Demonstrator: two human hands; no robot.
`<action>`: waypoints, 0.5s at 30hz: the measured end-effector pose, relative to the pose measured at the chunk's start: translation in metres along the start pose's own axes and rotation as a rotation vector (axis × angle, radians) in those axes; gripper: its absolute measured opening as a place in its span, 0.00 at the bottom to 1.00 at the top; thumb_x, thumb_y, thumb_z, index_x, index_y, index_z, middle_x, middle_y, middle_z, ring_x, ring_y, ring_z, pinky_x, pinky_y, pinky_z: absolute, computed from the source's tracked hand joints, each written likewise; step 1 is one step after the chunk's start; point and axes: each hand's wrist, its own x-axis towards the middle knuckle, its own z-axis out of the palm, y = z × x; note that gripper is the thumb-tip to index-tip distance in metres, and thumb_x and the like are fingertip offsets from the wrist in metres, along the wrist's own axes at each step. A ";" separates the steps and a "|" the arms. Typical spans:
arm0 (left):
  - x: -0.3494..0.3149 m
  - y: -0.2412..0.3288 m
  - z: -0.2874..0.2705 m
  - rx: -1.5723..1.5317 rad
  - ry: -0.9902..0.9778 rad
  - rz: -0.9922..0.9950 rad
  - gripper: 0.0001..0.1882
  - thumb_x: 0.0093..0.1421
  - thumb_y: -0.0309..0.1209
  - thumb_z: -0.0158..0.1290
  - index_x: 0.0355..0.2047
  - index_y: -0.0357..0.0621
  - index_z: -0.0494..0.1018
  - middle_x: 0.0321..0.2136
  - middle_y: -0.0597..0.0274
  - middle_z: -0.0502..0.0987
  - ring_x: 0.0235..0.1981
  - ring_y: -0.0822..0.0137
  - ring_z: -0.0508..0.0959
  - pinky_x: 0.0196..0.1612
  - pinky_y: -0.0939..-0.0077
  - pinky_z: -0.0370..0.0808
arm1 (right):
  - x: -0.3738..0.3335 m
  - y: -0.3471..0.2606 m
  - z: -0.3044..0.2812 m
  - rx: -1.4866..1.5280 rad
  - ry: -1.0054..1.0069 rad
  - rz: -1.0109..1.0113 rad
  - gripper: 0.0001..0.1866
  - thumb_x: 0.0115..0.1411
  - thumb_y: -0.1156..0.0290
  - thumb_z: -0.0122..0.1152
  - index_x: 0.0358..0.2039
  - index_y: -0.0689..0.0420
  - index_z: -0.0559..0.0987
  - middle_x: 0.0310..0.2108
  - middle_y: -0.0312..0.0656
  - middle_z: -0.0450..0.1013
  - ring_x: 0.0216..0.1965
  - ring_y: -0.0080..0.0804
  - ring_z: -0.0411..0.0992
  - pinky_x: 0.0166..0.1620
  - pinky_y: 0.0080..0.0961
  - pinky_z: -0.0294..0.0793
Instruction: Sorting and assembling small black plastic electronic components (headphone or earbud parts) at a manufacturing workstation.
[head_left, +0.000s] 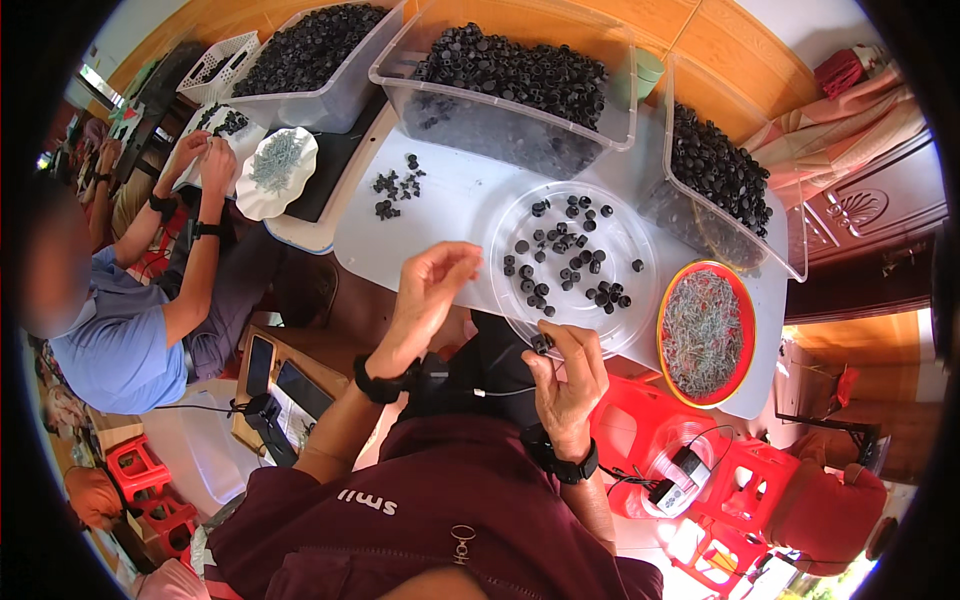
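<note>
My right hand pinches a small black plastic knob between thumb and fingers, just over the near rim of a round clear tray. Several more black knobs lie scattered in that tray. To its left, my left hand is raised at the table's near edge, thumb and fingertips brought together. Whatever they hold, if anything, is too small to make out. Close by on the right, a red bowl with a yellow rim is full of thin silvery metal pins or screws.
Clear bins of black parts line the table's back. Small black pieces lie left of the tray. A co-worker sits at left, hands over another table with a scalloped white dish of metal pins. Red stools stand below right.
</note>
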 end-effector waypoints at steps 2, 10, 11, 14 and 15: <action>0.017 -0.020 -0.014 0.173 0.115 0.158 0.10 0.59 0.27 0.52 0.39 0.35 0.74 0.32 0.62 0.77 0.31 0.76 0.75 0.36 0.83 0.72 | 0.001 -0.001 0.000 -0.030 0.026 -0.070 0.19 0.45 0.64 0.69 0.37 0.60 0.78 0.31 0.41 0.71 0.27 0.32 0.72 0.28 0.25 0.71; 0.039 -0.032 -0.014 0.499 0.240 0.277 0.07 0.55 0.22 0.53 0.36 0.36 0.74 0.28 0.63 0.76 0.20 0.80 0.71 0.25 0.85 0.72 | 0.018 -0.001 -0.010 -0.173 -0.034 -0.167 0.20 0.43 0.67 0.71 0.36 0.61 0.78 0.30 0.41 0.71 0.24 0.32 0.71 0.26 0.25 0.71; 0.039 -0.032 -0.014 0.518 0.253 0.259 0.07 0.55 0.21 0.53 0.35 0.35 0.75 0.27 0.63 0.76 0.20 0.80 0.71 0.24 0.85 0.71 | 0.022 0.000 -0.014 -0.216 -0.055 -0.186 0.21 0.42 0.68 0.71 0.37 0.61 0.78 0.30 0.41 0.71 0.24 0.32 0.71 0.26 0.26 0.72; 0.037 -0.038 -0.023 0.533 0.274 0.284 0.07 0.54 0.20 0.53 0.34 0.35 0.74 0.27 0.62 0.76 0.19 0.79 0.71 0.23 0.85 0.70 | 0.050 0.005 -0.036 -0.333 0.015 -0.265 0.21 0.42 0.73 0.71 0.38 0.60 0.77 0.30 0.43 0.72 0.30 0.34 0.73 0.30 0.26 0.73; 0.035 -0.036 -0.021 0.518 0.276 0.295 0.07 0.54 0.20 0.53 0.34 0.35 0.74 0.27 0.62 0.76 0.19 0.79 0.71 0.23 0.85 0.70 | 0.064 0.010 -0.049 -0.400 0.059 -0.315 0.20 0.43 0.74 0.70 0.39 0.60 0.77 0.30 0.43 0.72 0.32 0.35 0.73 0.33 0.26 0.73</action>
